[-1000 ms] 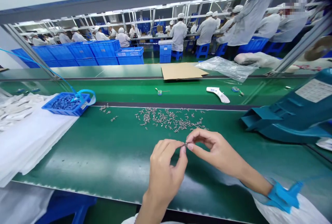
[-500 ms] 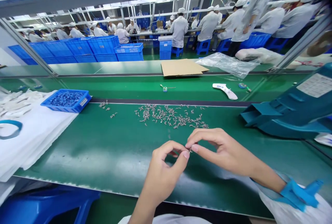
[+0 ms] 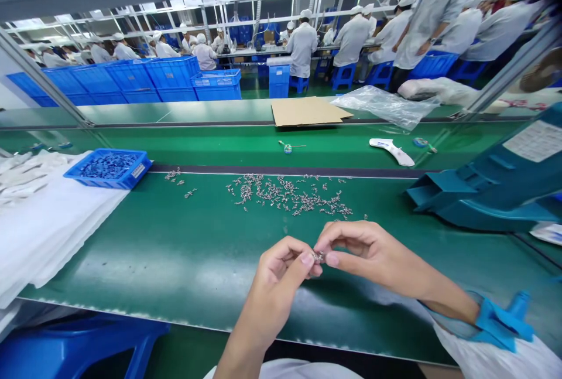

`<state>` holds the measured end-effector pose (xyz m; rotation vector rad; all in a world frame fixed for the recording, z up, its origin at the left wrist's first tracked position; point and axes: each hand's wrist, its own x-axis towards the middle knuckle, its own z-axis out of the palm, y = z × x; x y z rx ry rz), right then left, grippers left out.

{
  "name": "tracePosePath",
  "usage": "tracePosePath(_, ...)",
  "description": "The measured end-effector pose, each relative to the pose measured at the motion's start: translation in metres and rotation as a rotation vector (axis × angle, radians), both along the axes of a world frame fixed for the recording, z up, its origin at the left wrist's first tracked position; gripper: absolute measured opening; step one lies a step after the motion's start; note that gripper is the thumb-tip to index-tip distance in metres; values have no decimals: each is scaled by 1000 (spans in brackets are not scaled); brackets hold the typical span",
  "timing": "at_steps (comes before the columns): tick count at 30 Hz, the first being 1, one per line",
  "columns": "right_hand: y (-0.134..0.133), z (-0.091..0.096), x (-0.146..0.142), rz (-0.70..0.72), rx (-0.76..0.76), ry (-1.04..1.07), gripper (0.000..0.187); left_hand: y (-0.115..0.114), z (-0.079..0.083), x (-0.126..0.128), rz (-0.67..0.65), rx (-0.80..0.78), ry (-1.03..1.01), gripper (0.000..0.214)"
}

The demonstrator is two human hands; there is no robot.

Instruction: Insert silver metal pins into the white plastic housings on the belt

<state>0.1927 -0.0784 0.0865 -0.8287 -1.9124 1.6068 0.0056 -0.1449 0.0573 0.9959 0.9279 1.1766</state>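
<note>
Green bench spans the foreground. From left: blue tray on white sheets; loose parts, scattered mid-bench; your left hand, thumb and fingers pinching a metal piece at their tips; your right hand, gripping the piece's right side. Fingers cover much of the piece; its exact shape cannot be told. Far right, a teal machine, cut off at the edge.

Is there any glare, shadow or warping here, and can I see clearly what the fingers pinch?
In the head view, glare lies on the green table; head view, a shadow falls below the right hand; head view, metal posts slant at both sides, probably lens stretch; head view, the shiny metal between the fingertips is too tiny to identify.
</note>
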Motion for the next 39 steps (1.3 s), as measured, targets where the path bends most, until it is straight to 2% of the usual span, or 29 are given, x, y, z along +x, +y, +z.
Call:
tracePosePath(8, -5, -5, -4, -124, 253, -144, 18, -1, 0, 0, 99, 85, 118, 25)
tracePosePath(14, -9, -5, -4, -134, 323, -176, 21, -3, -2, 2, 130, 83, 155, 21)
tracePosePath(18, -13, -1, -4, -134, 355, -218, 22, -4, 0, 3, 228, 143, 294, 15)
tracePosePath(21, -15, 1, -4, -122, 356, -239, 21, -5, 4, 1, 266, 243, 416, 12)
tracePosePath(26, -15, 3, -4, -86, 301, -228, 18, -4, 8, -4, 233, 474, 553, 13)
tracePosePath(28, -15, 3, -4, -85, 269, -215, 18, -4, 8, -6, 239, 522, 598, 13)
tracePosePath(35, -18, 0, -4, -110, 150, -140, 19, -6, 6, -3, 322, 516, 659, 11)
tracePosePath(39, -12, -3, -3, -206, 223, -261, 19, -4, 4, -4, 356, 447, 687, 8)
